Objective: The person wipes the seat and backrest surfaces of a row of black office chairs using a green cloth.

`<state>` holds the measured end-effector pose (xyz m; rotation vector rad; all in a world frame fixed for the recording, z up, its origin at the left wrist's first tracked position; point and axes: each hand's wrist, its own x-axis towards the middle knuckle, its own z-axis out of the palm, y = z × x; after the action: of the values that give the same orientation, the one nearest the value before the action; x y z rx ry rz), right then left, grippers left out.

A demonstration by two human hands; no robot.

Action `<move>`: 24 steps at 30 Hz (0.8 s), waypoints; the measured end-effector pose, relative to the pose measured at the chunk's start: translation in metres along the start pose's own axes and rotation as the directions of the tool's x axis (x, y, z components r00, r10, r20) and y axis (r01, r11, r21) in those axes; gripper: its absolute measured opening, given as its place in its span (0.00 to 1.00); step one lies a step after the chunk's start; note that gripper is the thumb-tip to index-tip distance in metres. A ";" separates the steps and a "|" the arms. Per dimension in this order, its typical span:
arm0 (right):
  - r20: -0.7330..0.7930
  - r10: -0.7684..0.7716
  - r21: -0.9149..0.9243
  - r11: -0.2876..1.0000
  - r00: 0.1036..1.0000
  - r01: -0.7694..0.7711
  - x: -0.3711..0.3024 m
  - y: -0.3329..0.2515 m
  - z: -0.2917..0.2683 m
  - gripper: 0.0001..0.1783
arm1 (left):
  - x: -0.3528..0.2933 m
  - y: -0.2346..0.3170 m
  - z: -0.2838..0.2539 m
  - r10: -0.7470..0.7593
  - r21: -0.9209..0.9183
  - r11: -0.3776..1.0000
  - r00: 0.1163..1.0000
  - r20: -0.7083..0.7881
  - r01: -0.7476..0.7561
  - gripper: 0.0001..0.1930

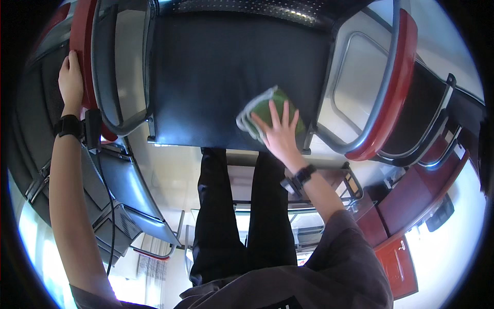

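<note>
A black chair seat [226, 77] fills the upper middle, with grey metal frame at its sides. Spread fingers of my right hand [280, 129] lie flat on a folded green cloth [262, 110] with a pale grey edge, pressing it to the seat's near right part. To the left, my left hand [71, 82] is closed around the red armrest [88, 56] of the chair; the far side of its grip is hidden. Both wrists wear black straps, and a cable runs down from the left one.
Another red armrest [399, 92] on a curved grey tube bounds the seat's right side. More black seats [131, 180] stand in a row at the left. A dark red wooden desk [411, 206] is at the right. My legs [218, 206] stand close before the seat.
</note>
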<state>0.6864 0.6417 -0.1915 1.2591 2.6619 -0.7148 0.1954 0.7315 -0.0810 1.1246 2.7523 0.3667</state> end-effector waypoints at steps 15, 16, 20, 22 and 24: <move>-0.477 0.243 -0.055 0.951 0.845 -0.304 0.174 0.119 -0.005 0.25 | 0.002 -0.006 0.003 0.029 -0.024 0.999 0.999 0.021 -0.028 0.30; -0.454 0.257 -0.084 0.941 0.853 -0.329 0.163 0.118 -0.006 0.25 | 0.004 -0.005 0.003 0.025 -0.028 0.999 1.000 0.018 -0.025 0.30; -0.408 0.309 -0.026 0.937 0.859 -0.349 0.118 0.108 -0.002 0.27 | 0.005 -0.006 0.005 0.028 -0.009 1.000 1.000 -0.003 -0.028 0.33; -0.404 0.325 0.026 0.938 0.855 -0.345 0.093 0.103 0.002 0.27 | 0.011 -0.009 0.006 0.077 0.008 0.997 0.996 0.052 -0.078 0.32; -0.397 0.323 0.014 0.938 0.859 -0.346 0.066 0.093 0.006 0.26 | 0.012 -0.007 0.010 0.084 -0.011 0.996 0.996 0.008 -0.084 0.33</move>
<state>0.7133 0.7358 -0.2504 1.9659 2.6029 -0.3579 0.1841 0.7368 -0.0934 1.2388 2.6986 0.3846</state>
